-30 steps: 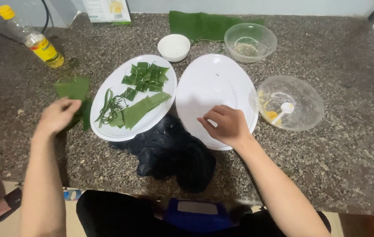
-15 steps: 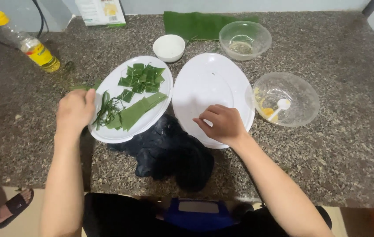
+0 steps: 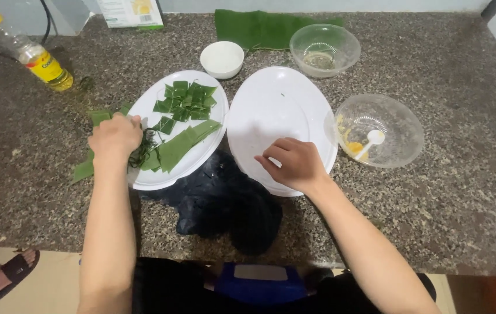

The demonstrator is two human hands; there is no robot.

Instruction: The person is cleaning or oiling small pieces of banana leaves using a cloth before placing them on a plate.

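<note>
Left hand [image 3: 115,135] rests palm-down at the near-left edge of the white oval plate [image 3: 143,174], fingers curled together over a tangle of thin dark-green leaf shreds [image 3: 143,150]; from above I cannot tell whether the fingertips actually pinch the shreds or only press on them. Just beyond the fingertips lies a long leaf strip [image 3: 185,143], and farther out a cluster of small cut leaf squares [image 3: 187,100]. A loose leaf piece [image 3: 85,168] lies on the granite counter [image 3: 434,221] under the wrist side of that hand. Right hand [image 3: 291,164] sits on the near rim of the second, bare white plate [image 3: 277,104], fingers bent inward and close together, holding nothing visible. To the outside of the right fingers: a clear plastic bowl [image 3: 402,125] with a white spoon [image 3: 371,139] and yellow residue. Judgement: the leaf pieces look very light, thin, limp and easily torn; the shreds would bunch and cling, so are best gathered as a clump between fingertips and thumb, the strip taken at one end. A black cloth [image 3: 225,203] lies between the wrists.
</note>
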